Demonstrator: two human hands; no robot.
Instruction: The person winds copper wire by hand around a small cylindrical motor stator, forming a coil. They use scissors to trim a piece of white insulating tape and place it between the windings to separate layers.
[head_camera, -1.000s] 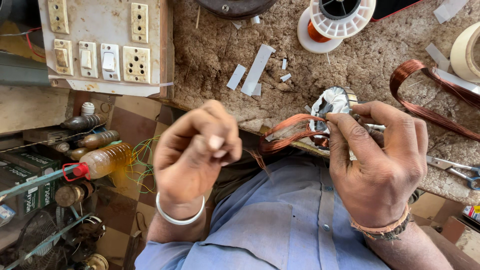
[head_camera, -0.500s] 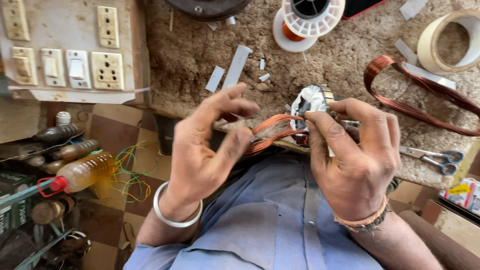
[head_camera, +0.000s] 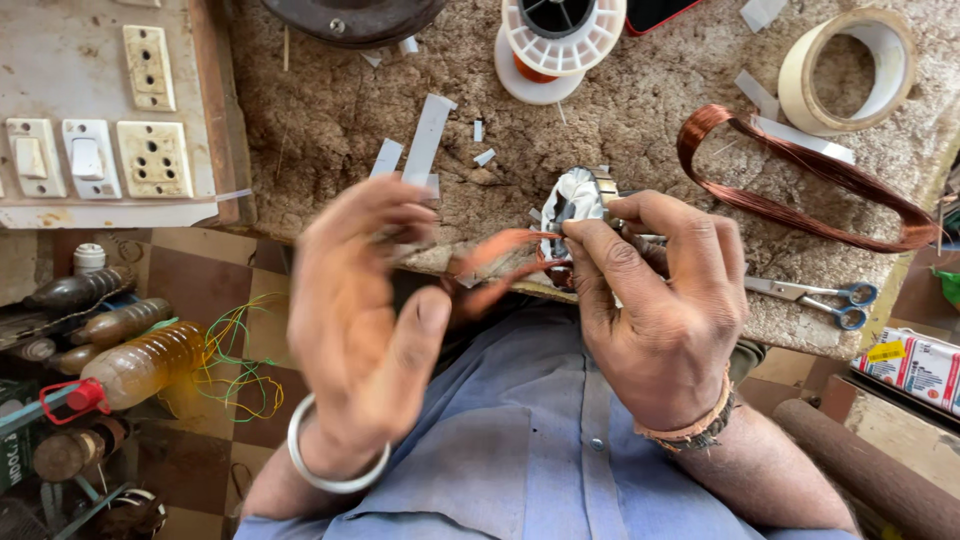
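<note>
1. Copper wire (head_camera: 505, 262), a thin orange-brown bundle, runs between the two hands just above the front edge of the workbench (head_camera: 620, 110).
2. The right hand (head_camera: 665, 310) is closed around a small motor core (head_camera: 578, 200) with white paper lining, its thumb and fingers pinching the core where the wire enters.
3. The left hand (head_camera: 365, 310) is blurred, its fingers spread and loose; the wire seems to pass by its fingertips, but I cannot tell whether it grips the wire.
4. A loose copper coil (head_camera: 800, 185) lies on the bench to the right, well apart from the hands.
5. Scissors (head_camera: 815, 295) lie just beside the right hand.
6. A roll of tape (head_camera: 850, 70) and a white spool (head_camera: 560, 40) sit at the far side of the bench.
7. A switchboard (head_camera: 100, 120) with sockets sits to the left; bottles (head_camera: 130, 365) stand on the floor below it.
</note>
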